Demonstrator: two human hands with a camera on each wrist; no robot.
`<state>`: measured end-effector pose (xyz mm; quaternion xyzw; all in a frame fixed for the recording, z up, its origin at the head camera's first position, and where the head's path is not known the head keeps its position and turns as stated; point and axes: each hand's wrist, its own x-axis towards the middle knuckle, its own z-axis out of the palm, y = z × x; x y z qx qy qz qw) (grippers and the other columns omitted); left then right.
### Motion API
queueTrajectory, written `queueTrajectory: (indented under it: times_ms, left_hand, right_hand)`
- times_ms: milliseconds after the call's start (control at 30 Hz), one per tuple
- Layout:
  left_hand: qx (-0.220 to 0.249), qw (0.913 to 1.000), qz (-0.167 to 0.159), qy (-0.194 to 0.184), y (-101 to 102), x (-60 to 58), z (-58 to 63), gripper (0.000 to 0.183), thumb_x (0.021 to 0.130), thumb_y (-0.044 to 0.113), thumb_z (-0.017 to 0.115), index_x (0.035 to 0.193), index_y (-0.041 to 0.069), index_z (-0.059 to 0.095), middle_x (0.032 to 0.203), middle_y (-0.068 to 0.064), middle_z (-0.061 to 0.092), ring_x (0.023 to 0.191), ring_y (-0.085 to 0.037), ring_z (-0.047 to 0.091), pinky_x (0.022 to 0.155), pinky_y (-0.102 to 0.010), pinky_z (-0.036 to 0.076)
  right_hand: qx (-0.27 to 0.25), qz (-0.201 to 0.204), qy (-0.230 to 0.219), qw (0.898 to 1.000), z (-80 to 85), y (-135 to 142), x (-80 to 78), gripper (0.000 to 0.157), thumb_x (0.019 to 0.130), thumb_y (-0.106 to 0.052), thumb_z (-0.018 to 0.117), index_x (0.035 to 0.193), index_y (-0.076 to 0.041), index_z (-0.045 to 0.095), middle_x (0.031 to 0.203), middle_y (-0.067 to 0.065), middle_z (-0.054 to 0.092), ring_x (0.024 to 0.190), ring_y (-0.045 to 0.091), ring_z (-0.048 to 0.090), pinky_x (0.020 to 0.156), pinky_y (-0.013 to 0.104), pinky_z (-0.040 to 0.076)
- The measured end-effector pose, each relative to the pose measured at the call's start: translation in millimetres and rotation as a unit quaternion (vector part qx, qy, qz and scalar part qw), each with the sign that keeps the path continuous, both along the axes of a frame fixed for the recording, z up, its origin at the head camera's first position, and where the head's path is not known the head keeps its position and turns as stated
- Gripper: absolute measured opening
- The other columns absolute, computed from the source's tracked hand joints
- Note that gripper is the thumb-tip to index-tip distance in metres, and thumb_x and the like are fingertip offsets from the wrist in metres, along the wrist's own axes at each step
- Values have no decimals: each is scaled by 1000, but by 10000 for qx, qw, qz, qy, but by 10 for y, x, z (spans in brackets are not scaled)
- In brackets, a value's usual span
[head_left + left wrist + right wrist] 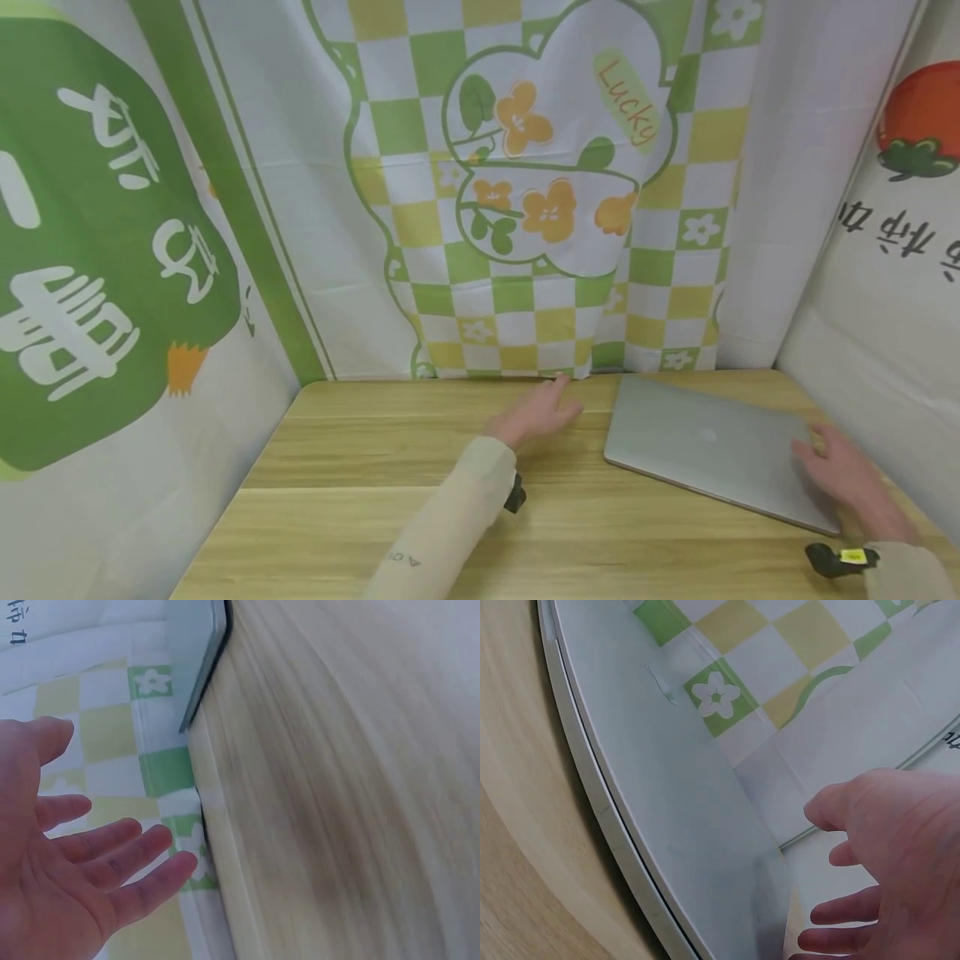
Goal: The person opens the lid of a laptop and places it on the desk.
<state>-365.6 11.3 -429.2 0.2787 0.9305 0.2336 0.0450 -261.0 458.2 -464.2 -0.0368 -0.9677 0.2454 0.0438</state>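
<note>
A closed silver laptop (697, 467) lies at an angle on the right part of the wooden table (360, 517). My right hand (847, 475) is at its right end, thumb over the lid's edge in the head view. In the right wrist view that hand (892, 862) has loosely bent fingers with nothing between them, beside the laptop lid (660, 772). To the laptop's left, my left hand (534, 414) hovers near the table's back edge, holding nothing. The left wrist view shows its spread, relaxed fingers (142, 889) and, farther off, a laptop corner (199, 652).
A green-and-yellow checkered cloth (517, 317) hangs right behind the table's back edge. Printed cloth walls stand on the left (247, 400) and right (862, 350), close to the table's sides. Black wrist devices (832, 560) sit at both cuffs.
</note>
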Motion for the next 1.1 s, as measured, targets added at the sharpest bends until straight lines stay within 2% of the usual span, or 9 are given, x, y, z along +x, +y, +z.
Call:
queueTrajectory:
  times_ms: [200, 433, 633, 833, 967, 1033, 1100]
  left_hand:
    - [4, 9998, -44, 198, 143, 0, -57, 65, 103, 46, 42, 155, 9, 27, 155, -10, 41, 141, -26, 44, 117, -38, 37]
    - [222, 9994, 205, -143, 309, 86, -87, 65, 101, 45, 47, 154, 11, 30, 153, -8, 44, 139, -25, 46, 116, -37, 38]
    - [251, 9995, 190, -86, 450, 120, -110, 63, 100, 41, 52, 150, 5, 37, 149, -12, 50, 137, -26, 48, 114, -34, 40]
    - [390, 9982, 223, -389, 572, 140, -133, 64, 100, 42, 50, 151, 7, 35, 150, -10, 49, 138, -25, 47, 114, -36, 40]
    - [490, 9969, 328, -513, 641, 152, -158, 65, 99, 45, 50, 152, 10, 34, 151, -8, 47, 139, -24, 45, 114, -37, 40]
    - [557, 9964, 381, -520, 673, 153, -172, 66, 99, 46, 51, 151, 9, 35, 150, -9, 48, 139, -24, 46, 114, -36, 41]
    - [657, 9950, 470, -588, 704, 162, -184, 66, 98, 45, 53, 151, 9, 36, 148, -9, 50, 138, -24, 47, 113, -36, 41]
  right_hand:
    - [18, -108, -98, 9999, 17, 23, 6, 71, 106, -38, 30, 139, 24, 21, 130, 51, 30, 113, 64, 39, 91, 70, 38]
    - [49, -125, -8, 9999, -6, 21, 18, 67, 105, -34, 33, 135, 25, 26, 122, 50, 39, 106, 61, 47, 84, 65, 45]
    - [144, -178, 31, 9997, -3, 0, 14, 63, 105, -32, 36, 134, 24, 28, 122, 51, 42, 106, 62, 48, 84, 64, 46]
    - [74, -302, -188, 9993, -23, 43, 17, 69, 104, -36, 34, 134, 26, 25, 125, 51, 36, 109, 64, 43, 87, 67, 43]
    - [7, -475, -498, 9976, -26, 68, 10, 73, 104, -37, 32, 135, 27, 21, 129, 51, 29, 114, 64, 38, 92, 69, 40]
    - [-54, -580, -677, 9960, -10, 62, 10, 74, 104, -38, 31, 136, 27, 19, 130, 51, 29, 113, 61, 41, 91, 67, 42]
    - [-115, -620, -795, 9948, -1, 50, 19, 73, 104, -37, 31, 136, 27, 19, 124, 50, 35, 100, 53, 52, 83, 58, 49]
